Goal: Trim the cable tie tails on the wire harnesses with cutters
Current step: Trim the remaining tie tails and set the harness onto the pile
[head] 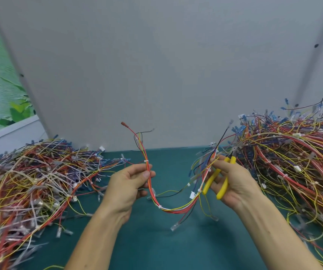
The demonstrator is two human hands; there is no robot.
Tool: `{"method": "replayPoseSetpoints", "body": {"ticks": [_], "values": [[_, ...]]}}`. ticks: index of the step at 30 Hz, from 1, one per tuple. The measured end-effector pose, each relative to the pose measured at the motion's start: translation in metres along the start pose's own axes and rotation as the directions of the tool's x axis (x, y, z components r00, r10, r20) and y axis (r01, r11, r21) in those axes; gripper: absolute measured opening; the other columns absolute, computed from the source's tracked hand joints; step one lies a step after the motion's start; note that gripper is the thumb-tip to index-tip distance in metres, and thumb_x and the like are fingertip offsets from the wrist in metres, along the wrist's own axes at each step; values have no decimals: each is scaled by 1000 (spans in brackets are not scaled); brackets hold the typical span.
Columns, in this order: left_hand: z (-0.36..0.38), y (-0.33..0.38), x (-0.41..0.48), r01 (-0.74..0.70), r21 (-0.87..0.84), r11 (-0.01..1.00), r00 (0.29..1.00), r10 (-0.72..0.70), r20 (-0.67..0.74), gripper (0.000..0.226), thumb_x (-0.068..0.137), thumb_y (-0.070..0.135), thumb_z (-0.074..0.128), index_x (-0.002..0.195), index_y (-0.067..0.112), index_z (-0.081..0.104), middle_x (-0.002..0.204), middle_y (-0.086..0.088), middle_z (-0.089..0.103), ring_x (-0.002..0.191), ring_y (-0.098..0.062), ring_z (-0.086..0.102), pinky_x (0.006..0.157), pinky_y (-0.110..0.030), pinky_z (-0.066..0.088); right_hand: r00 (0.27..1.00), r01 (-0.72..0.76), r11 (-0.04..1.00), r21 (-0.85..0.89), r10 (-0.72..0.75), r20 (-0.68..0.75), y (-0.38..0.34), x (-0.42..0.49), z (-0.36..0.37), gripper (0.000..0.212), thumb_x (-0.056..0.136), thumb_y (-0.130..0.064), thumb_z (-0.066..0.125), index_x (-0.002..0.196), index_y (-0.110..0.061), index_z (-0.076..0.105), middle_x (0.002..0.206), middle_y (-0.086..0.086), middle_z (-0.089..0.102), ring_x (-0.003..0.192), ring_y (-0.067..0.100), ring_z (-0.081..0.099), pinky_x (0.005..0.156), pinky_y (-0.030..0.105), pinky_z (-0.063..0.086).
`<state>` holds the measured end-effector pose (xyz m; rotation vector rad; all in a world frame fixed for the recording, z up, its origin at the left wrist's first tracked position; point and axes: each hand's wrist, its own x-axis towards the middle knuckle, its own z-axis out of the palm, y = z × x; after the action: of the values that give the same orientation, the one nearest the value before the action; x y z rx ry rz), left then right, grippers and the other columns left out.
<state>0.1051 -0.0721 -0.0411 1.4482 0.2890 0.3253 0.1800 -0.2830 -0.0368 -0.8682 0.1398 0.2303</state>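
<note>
Teal mat (pixel 156 246), harness heaps (pixel 30 182), grey wall (pixel 156 65)

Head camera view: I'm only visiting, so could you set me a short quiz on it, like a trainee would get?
1. True or false: the yellow-handled cutters are in the right hand.
2. The left hand grips: A) a wire harness; B) a screwdriver; C) nothing.
3. One harness pile lies at the left of the table. Where is the other pile?

Key: 1 true. 2 A. 3 On the right.
</note>
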Motion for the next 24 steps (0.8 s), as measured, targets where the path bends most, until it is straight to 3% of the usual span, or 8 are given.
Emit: {"method": "replayPoseSetpoints", "body": {"ticks": [3,8,17,24], "values": [[1,0,0,-17,-3,1000,1000,17,4,20,90,0,58,93,15,70,79,1,75,56,-6,57,54,-22,45,997,30,1000,0,-30,75,0,0,-1,18,87,5,58,88,-12,62,68,6,67,61,20,62,63,39,57],[-1,1,-1,-39,18,999,999,39,5,22,89,0,60,89,18,72,83,0,75,64,-11,60,55,-22,45,987,71,997,20,-74,143,1,-2,0,20,88,8,55,91,-11,62,67,6,63,55,18,61,53,33,55],[-1,0,1,-68,19,997,998,69,-11,22,88,0,60,90,18,72,84,0,76,61,-5,62,58,-25,45,966,93,993,66,-106,236,-2,-7,2,25,85,11,53,94,-11,60,80,9,61,67,22,59,58,30,57],[-1,-4,5,-86,-9,996,996,86,-14,21,88,-2,59,91,16,70,83,-2,76,63,-10,60,53,-20,48,944,121,987,103,-147,297,-7,-12,3,25,66,4,60,86,-13,62,71,4,63,62,21,67,59,30,57]]}}
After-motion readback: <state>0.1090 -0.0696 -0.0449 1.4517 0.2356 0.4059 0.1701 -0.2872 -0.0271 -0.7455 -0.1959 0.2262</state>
